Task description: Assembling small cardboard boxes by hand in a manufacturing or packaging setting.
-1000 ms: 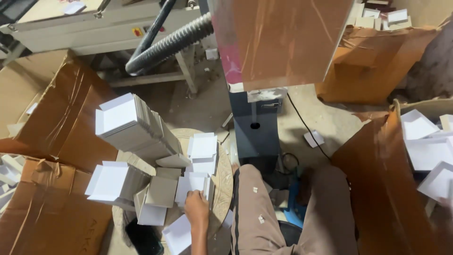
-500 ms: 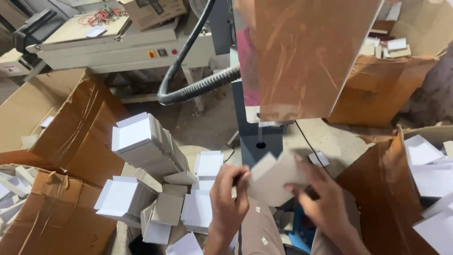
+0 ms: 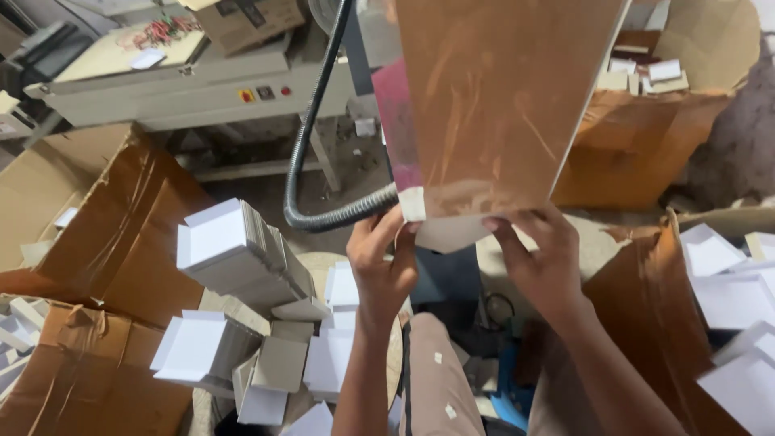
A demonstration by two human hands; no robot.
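Note:
My left hand (image 3: pixel 382 262) and my right hand (image 3: pixel 539 257) are raised together in front of me and hold a flat grey-white card piece (image 3: pixel 448 232) between them by its two ends. The piece sits against the lower edge of a big slanted brown glossy board (image 3: pixel 500 105) on the machine ahead. My thumbs press on the front of the piece. Below my left hand, stacks of folded white box blanks (image 3: pixel 242 254) lie on a low round stool.
Open brown cartons (image 3: pixel 121 234) stand at the left, another carton with white box pieces (image 3: pixel 731 299) at the right. A ribbed grey hose (image 3: pixel 311 153) curves down in front of a beige machine (image 3: pixel 178 85). Cartons (image 3: pixel 638 137) sit at the back right.
My left hand came up from the pile of blanks with a card piece, my right hand joined it, and both lifted the piece up to the brown board's lower edge.

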